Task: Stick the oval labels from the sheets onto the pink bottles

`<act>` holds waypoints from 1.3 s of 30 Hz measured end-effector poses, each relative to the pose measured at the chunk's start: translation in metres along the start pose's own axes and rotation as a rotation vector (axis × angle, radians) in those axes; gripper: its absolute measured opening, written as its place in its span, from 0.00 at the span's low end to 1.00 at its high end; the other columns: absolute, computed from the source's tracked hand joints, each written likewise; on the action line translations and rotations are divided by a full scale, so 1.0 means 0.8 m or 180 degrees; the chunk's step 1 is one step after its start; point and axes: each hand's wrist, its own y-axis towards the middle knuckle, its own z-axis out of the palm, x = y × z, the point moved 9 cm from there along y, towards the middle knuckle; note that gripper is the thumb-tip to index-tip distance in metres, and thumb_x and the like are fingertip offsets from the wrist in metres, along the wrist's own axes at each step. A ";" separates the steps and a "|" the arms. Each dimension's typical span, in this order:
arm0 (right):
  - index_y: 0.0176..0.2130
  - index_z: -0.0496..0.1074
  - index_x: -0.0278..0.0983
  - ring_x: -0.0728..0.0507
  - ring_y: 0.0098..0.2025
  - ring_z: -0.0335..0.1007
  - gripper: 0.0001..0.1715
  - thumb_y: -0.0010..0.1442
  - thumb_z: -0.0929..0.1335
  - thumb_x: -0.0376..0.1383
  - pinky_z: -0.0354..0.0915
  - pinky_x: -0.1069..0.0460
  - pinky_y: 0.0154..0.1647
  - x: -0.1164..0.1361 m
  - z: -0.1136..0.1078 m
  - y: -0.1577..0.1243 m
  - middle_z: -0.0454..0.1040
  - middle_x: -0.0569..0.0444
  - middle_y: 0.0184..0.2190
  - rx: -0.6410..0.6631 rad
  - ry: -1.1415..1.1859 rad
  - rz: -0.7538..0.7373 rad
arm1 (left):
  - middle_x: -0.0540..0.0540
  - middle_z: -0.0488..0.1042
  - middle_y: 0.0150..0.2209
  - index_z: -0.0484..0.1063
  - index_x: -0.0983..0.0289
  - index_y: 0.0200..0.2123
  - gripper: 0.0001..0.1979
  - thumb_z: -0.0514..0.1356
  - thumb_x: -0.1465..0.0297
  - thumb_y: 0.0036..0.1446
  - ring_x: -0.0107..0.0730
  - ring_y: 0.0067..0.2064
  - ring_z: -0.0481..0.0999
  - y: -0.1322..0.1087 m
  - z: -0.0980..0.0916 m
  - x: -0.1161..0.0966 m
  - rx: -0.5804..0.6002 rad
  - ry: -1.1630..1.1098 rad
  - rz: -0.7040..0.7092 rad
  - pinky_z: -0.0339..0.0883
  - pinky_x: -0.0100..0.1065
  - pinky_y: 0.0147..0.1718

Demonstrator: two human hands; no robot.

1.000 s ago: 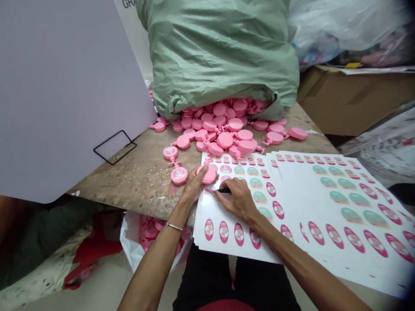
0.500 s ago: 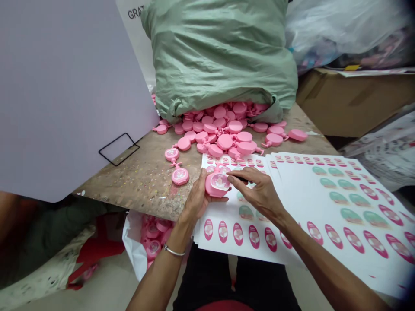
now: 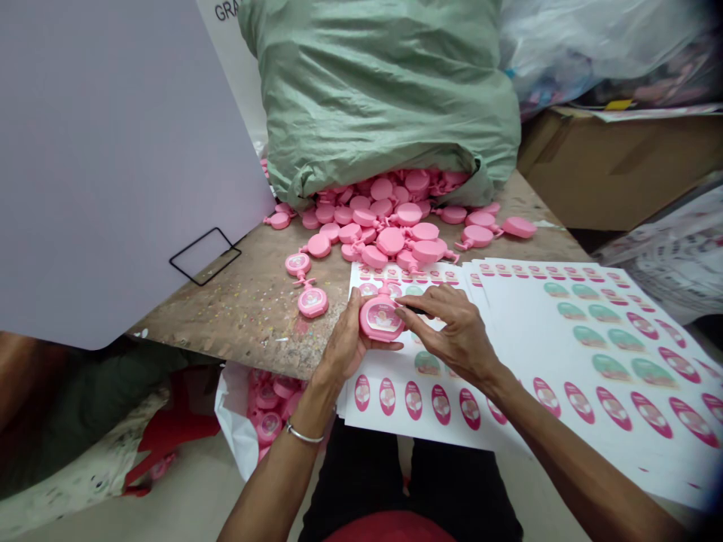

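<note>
Here, board: pale lilac sheet point(image 3: 113, 150), tilted over the left end of the table, a black wire frame point(image 3: 203, 256) at its lower edge.

Table: worn wooden top point(image 3: 237, 324), flecked with paint spots, running under the board, the pile and the sheets.

Below the table edge: white plastic bag point(image 3: 234, 418) holding more pink cases point(image 3: 269, 426), just beside a red plastic piece point(image 3: 169, 429).

Left hand: left hand point(image 3: 344, 339), bare, silver bangle point(image 3: 305, 432) on the wrist, curved and holding the case from below and the near side, fingers wrapped around its rim.

Task's thing: pink round case point(image 3: 381, 319), in the left hand just above the near sticker sheets, its face bearing a round label, a short stem pointing away from the person.

Right hand: right hand point(image 3: 455, 333), fingers loosely spread and partly curled, fingertips point(image 3: 402, 302) touching the case's upper rim; black handle point(image 3: 418, 310) half hidden beneath the fingers, grip on it impossible to tell.

Ahead: loose heap of pink cases point(image 3: 384, 233), spilling from a green woven sack point(image 3: 384, 90) onto the table.

Right: overlapping sticker sheets point(image 3: 593, 361) with pink ovals and green ovals, beside the right forearm; cardboard box point(image 3: 615, 165) behind them, under a clear plastic bag point(image 3: 599, 45).
</note>
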 end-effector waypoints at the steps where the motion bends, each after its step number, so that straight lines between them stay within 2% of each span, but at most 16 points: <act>1: 0.38 0.78 0.36 0.46 0.29 0.63 0.09 0.59 0.69 0.37 0.57 0.49 0.34 0.000 0.000 0.000 0.70 0.55 0.23 -0.0015 0.0001 -0.0006 | 0.61 0.78 0.43 0.74 0.66 0.46 0.25 0.49 0.53 0.63 0.40 0.43 0.78 0.000 0.001 0.000 0.0010 -0.0003 0.0006 0.77 0.40 0.36; 10: 0.38 0.78 0.37 0.47 0.29 0.63 0.08 0.59 0.69 0.37 0.58 0.49 0.35 0.003 -0.002 0.000 0.70 0.55 0.24 -0.0082 -0.0014 -0.0067 | 0.61 0.77 0.43 0.72 0.66 0.48 0.26 0.49 0.51 0.62 0.41 0.43 0.78 0.000 0.004 -0.003 0.0104 0.0015 0.0031 0.77 0.39 0.36; 16: 0.38 0.77 0.37 0.47 0.29 0.63 0.08 0.59 0.69 0.38 0.58 0.49 0.35 0.003 -0.003 0.000 0.71 0.55 0.24 -0.0076 -0.0033 -0.0040 | 0.60 0.76 0.43 0.73 0.66 0.46 0.25 0.52 0.51 0.60 0.40 0.42 0.77 -0.004 0.011 -0.008 0.0224 0.0063 0.0091 0.77 0.40 0.36; 19: 0.38 0.77 0.37 0.46 0.30 0.63 0.08 0.60 0.69 0.37 0.58 0.49 0.35 0.003 -0.005 0.001 0.71 0.55 0.24 -0.0080 -0.0063 -0.0044 | 0.56 0.74 0.43 0.72 0.64 0.46 0.19 0.63 0.59 0.54 0.36 0.41 0.76 -0.011 0.019 -0.013 0.0356 0.0235 0.0111 0.77 0.38 0.36; 21: 0.38 0.77 0.37 0.46 0.30 0.64 0.09 0.60 0.68 0.38 0.58 0.48 0.36 0.004 -0.007 0.001 0.72 0.54 0.24 -0.0088 -0.0066 -0.0042 | 0.54 0.73 0.41 0.71 0.63 0.46 0.21 0.68 0.67 0.48 0.33 0.39 0.75 -0.016 0.020 -0.014 0.0370 0.0281 0.0073 0.77 0.38 0.35; 24: 0.38 0.77 0.38 0.45 0.30 0.65 0.09 0.60 0.68 0.38 0.58 0.48 0.36 0.005 -0.007 0.002 0.73 0.54 0.25 -0.0078 -0.0069 0.0021 | 0.53 0.72 0.40 0.70 0.63 0.47 0.24 0.70 0.71 0.44 0.33 0.38 0.74 -0.019 0.021 -0.014 0.0367 0.0285 0.0034 0.77 0.39 0.35; 30: 0.40 0.77 0.39 0.45 0.31 0.66 0.11 0.62 0.66 0.39 0.59 0.47 0.37 0.004 -0.006 0.001 0.74 0.53 0.27 0.0071 -0.0107 -0.0013 | 0.55 0.74 0.42 0.70 0.62 0.48 0.23 0.68 0.68 0.47 0.39 0.41 0.76 -0.021 0.021 -0.014 0.0351 0.0289 0.0051 0.76 0.40 0.36; 33: 0.42 0.76 0.38 0.43 0.34 0.67 0.12 0.62 0.65 0.37 0.59 0.46 0.39 -0.001 -0.014 0.003 0.73 0.51 0.28 0.0061 -0.0484 -0.0057 | 0.58 0.75 0.44 0.67 0.63 0.50 0.23 0.66 0.68 0.50 0.43 0.43 0.77 -0.021 0.023 -0.012 0.0438 0.0273 0.0048 0.76 0.40 0.36; 36: 0.49 0.73 0.37 0.39 0.42 0.68 0.17 0.62 0.65 0.39 0.62 0.43 0.45 -0.012 -0.021 0.006 0.75 0.47 0.37 -0.0132 -0.0473 0.0261 | 0.60 0.75 0.44 0.66 0.64 0.51 0.22 0.65 0.69 0.52 0.44 0.44 0.77 -0.022 0.028 -0.008 0.0517 0.0246 -0.0004 0.75 0.40 0.38; 39: 0.60 0.60 0.38 0.37 0.53 0.66 0.37 0.56 0.70 0.46 0.65 0.42 0.50 -0.019 0.009 0.000 0.69 0.43 0.54 0.0144 0.0362 0.0641 | 0.58 0.74 0.44 0.68 0.64 0.48 0.20 0.65 0.71 0.51 0.40 0.44 0.76 -0.032 0.037 -0.004 0.0659 0.0340 -0.0006 0.73 0.40 0.42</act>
